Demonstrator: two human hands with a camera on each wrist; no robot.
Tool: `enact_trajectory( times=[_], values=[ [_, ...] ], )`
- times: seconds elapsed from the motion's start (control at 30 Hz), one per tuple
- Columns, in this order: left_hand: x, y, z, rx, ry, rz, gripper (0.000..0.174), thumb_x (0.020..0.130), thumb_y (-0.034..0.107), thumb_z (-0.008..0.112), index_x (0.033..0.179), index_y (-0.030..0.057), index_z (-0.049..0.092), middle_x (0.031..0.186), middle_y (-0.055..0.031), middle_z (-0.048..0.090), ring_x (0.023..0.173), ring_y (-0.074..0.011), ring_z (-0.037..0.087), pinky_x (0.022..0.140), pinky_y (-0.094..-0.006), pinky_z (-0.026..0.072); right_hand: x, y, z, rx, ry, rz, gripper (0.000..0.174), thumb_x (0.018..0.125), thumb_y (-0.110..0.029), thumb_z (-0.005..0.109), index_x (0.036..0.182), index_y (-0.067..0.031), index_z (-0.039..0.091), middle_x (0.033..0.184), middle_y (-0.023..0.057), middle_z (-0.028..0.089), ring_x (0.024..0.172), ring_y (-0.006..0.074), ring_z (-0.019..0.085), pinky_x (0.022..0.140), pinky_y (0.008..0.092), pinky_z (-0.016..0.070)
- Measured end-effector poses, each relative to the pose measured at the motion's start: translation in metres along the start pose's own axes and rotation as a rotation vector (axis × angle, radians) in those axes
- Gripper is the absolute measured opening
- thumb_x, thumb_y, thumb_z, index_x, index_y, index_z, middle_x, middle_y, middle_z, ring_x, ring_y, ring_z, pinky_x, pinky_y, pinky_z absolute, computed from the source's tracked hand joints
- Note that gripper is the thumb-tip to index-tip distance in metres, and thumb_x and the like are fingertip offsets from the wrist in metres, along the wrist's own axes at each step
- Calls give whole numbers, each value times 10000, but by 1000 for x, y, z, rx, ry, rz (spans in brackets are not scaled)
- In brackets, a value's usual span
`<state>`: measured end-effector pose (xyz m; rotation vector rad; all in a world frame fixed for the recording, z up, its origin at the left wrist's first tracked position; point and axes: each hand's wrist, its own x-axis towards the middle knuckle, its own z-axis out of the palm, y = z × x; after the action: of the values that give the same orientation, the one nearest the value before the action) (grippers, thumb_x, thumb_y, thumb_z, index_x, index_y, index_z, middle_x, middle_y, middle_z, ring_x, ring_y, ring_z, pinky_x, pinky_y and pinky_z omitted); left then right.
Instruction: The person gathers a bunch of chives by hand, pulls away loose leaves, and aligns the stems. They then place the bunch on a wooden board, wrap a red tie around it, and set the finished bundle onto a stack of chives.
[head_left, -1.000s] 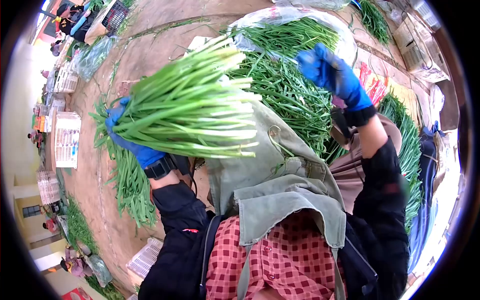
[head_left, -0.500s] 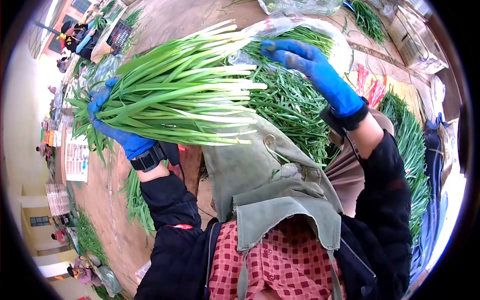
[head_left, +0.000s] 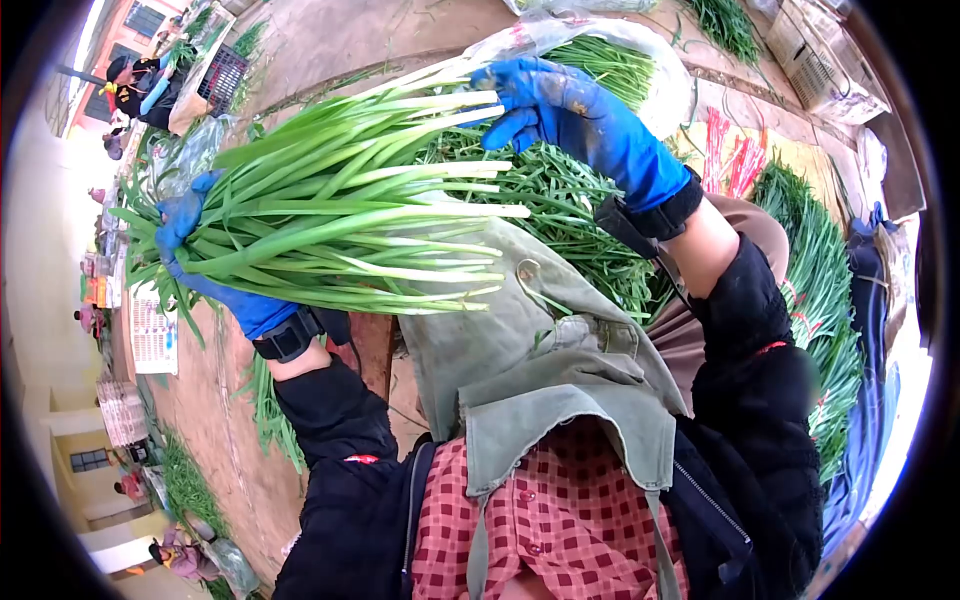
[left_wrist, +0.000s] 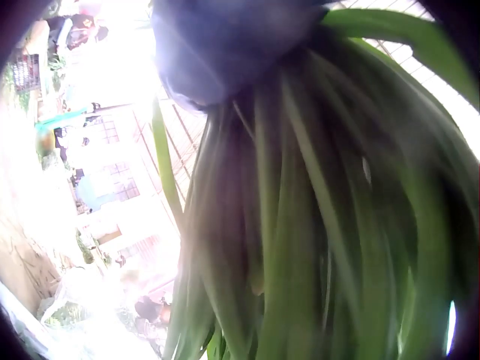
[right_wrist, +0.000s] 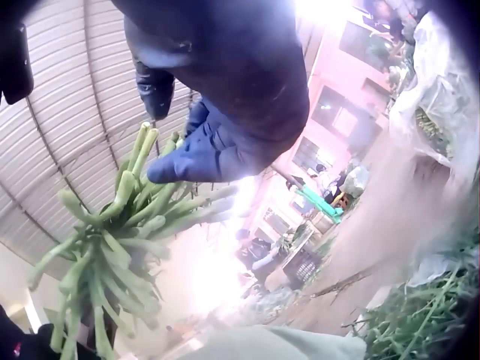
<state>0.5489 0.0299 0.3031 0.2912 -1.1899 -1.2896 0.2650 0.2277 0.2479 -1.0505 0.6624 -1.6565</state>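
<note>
In the head view my left hand [head_left: 205, 250], in a blue glove, grips a big bunch of garlic chives [head_left: 340, 210] round its leafy part. The pale cut ends point right, over my green apron [head_left: 480, 270]. Leaves fan out below the glove in the left wrist view, where the bunch [left_wrist: 300, 225] fills much of the picture. My right hand [head_left: 575, 115], also blue-gloved, is at the upper stem ends. In the right wrist view its bent fingers [right_wrist: 199, 157] and thumb stand apart, with stem tips [right_wrist: 142, 142] right beside them.
Loose chives [head_left: 570, 200] lie piled ahead of my lap, beside a clear plastic bag [head_left: 670, 90] of more chives. Red ties [head_left: 740, 160] lie to the right, near tied bunches [head_left: 815, 270]. A pale crate [head_left: 820, 65] stands far right. People work in the background.
My right hand has come left and down from above the pile to the stem ends. The left hand has carried the bunch a little left, its stems now more spread.
</note>
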Motion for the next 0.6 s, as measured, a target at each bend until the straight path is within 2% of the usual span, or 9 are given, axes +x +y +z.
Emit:
enact_trajectory(
  times=[0.07,0.13,0.17,0.27,0.3,0.4,0.5,0.57,0.6],
  values=[
    [-2,-1,-1,4,-44,39,318,899,346,422,946,79,589,1028,-131,617,1012,-291,570,934,-480,452,2,-11,20,-311,190,114,394,888,-260,578,1153,28,540,986,89,649,810,140,646,670,219,466],
    [-1,2,2,143,-17,73,324,901,344,415,935,80,599,1017,-130,625,1023,-289,570,944,-483,447,11,12,16,-482,209,-6,308,867,-209,621,1074,17,590,917,41,642,764,91,611,661,218,467],
    [2,5,-2,-92,-92,-31,332,908,332,393,928,77,605,987,-120,638,1040,-282,569,963,-489,431,14,18,15,-484,204,-28,213,852,-166,646,983,1,633,845,5,629,720,59,571,662,223,467],
    [-13,10,27,151,-68,-1,288,888,262,398,848,56,595,945,-99,650,992,-283,587,1000,-479,387,12,30,14,-415,280,-7,149,851,-180,653,884,-36,660,769,-10,631,679,53,544,626,220,445],
    [-9,7,20,56,-114,-102,285,882,253,403,852,47,598,946,-110,649,966,-287,594,980,-475,402,13,40,8,-446,302,-28,126,840,-176,665,849,-50,661,743,-11,628,669,54,540,603,223,434],
    [11,-6,0,-66,-140,-228,286,871,233,416,877,21,608,953,-141,647,897,-299,611,916,-463,447,9,48,-6,-242,554,-38,117,833,-170,657,822,-54,660,702,-8,612,607,72,521,548,222,400],
    [-8,-2,13,80,52,-218,326,878,255,425,932,-4,615,966,-170,642,881,-308,616,831,-448,498,-21,35,-51,-151,826,-17,111,858,-144,597,805,-46,600,652,-24,557,500,49,406,466,200,327],
    [6,-8,-15,70,7,-237,332,881,267,426,941,2,617,970,-176,640,891,-311,615,837,-450,495,-54,37,-49,-601,697,118,274,891,-310,602,822,-44,614,664,3,595,517,50,450,472,197,347],
    [12,-9,-25,68,-15,-248,335,883,272,426,945,5,618,972,-179,639,896,-313,615,840,-450,494,-71,29,-47,-756,344,267,391,937,-425,481,890,-67,634,669,-5,600,526,57,488,501,184,372]
  ],
)
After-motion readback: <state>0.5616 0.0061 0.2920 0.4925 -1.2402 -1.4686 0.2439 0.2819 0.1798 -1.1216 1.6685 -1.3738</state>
